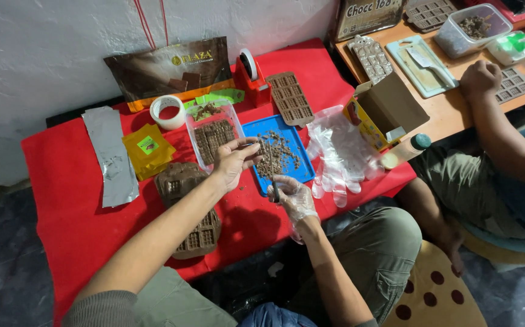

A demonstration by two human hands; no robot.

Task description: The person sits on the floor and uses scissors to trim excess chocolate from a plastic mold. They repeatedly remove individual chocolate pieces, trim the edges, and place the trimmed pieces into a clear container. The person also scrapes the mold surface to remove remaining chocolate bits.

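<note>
In the head view, the left hand (233, 162), bare, sits at the centre of the frame with fingers loosely curled and pinched together near the left edge of a blue tray (296, 172); whether it grips a crumb I cannot tell. The right hand (294, 197), in a clear plastic glove, is closed around a thin dark knife (273, 175) whose blade points up over the tray. On the tray lies a heap of chopped brown pieces (277, 154), already cut small, so the chopping looks well advanced, though some coarser bits remain. Left of centre a filled brown mould (188, 206) rests on the red worktop (62, 181), and an empty brown mould (290, 97) lies above the tray, seemingly waiting. At upper left a dark brown rectangular package (168, 66) leans against the white wall; below it lie yellow square wrappers (147, 150) and a silver foil sheet (110, 154). An open cardboard box (386, 112) stands right of centre, beside loose clear gloves (341, 154). At upper right another person's hand (479, 79) rests on a wooden worktop (450, 118).
</note>
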